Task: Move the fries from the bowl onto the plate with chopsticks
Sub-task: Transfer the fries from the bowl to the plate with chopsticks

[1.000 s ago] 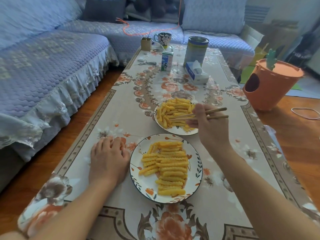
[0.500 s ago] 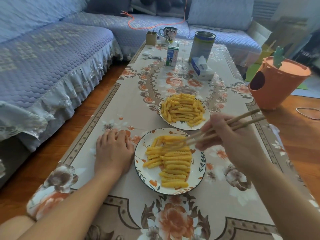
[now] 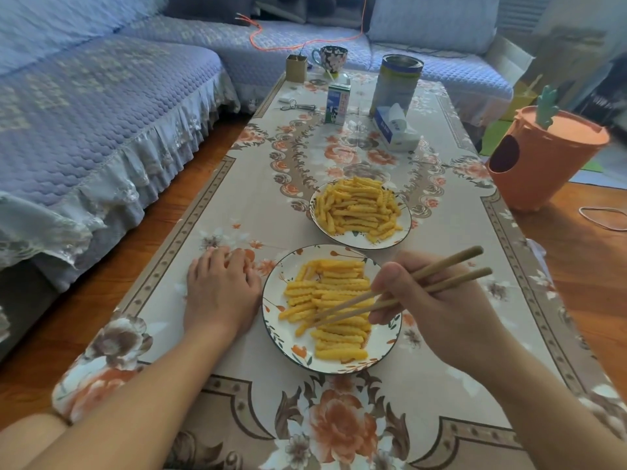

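- Chopsticks [image 3: 400,296] sat in your right hand [image 3: 437,307], with the fingers curled round them and the thumb pinching near the middle; the blunt ends pointed toward 2 o'clock and the tips reached toward 8 o'clock.
- The tips lay over the fries on the plate [image 3: 336,307], low among the pile; whether they pinched a fry there could not be told.
- Your left hand [image 3: 220,290] rested palm down on the tablecloth [image 3: 237,205], fingers straight and close together, holding nothing, just beside the plate's rim [image 3: 271,327] at its 9 o'clock.
- The plate stood nearest you, the fries laid mostly crosswise and stacked from its 12 o'clock edge down to 6 o'clock.
- The bowl [image 3: 359,241] stood just beyond the plate at its 1 o'clock, rims close together, heaped with more fries [image 3: 356,205].
- Farther up the table at 12 o'clock stood a milk carton [image 3: 337,104], a tall tin [image 3: 395,84], a tissue box [image 3: 395,130] and a mug [image 3: 330,57].
- An orange bin [image 3: 543,161] stood on the floor at 2 o'clock, and a blue sofa [image 3: 84,113] ran along 10 o'clock.
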Tool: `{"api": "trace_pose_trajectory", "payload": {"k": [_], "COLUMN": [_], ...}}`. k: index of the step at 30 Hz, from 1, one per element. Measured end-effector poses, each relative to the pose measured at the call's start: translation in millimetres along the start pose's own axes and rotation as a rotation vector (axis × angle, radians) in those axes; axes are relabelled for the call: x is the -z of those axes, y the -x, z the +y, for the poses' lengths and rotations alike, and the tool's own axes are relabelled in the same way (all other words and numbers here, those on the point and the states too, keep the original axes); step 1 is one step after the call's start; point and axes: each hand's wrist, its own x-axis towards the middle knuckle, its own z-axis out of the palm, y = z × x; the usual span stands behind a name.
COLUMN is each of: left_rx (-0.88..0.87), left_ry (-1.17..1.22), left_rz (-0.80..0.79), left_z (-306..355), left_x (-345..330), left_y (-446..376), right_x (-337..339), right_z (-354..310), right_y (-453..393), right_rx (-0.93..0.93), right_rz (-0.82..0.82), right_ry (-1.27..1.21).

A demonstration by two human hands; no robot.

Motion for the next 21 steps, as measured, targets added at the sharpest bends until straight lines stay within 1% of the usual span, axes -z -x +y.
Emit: {"api": "trace_pose_trajectory", "payload": {"k": [4, 12, 15, 19, 21], "left_rx": [0.002, 0.005, 0.004, 0.002, 0.003], "left_ry": [0.006, 0.014, 0.012, 0.023, 0.025], "left_rz": [-0.003, -0.008, -0.006, 0.006, 0.002], "left_z": [1, 1, 1, 1, 1], "left_x": [1, 1, 0, 0, 0], "left_y": [0, 0, 0, 0, 0], "right_x": [-12, -12, -6, 0, 0], "right_z": [8, 12, 9, 6, 6], "right_y": [3, -1, -2, -6, -8], "right_rx": [-0.029, -0.054, -0.058, -0.046, -0.072], "right_rz": [-0.014, 0.042, 0.095, 0.231, 0.215], "right_ry": [-0.024, -0.109, -0.135, -0.17, -0.173]}}
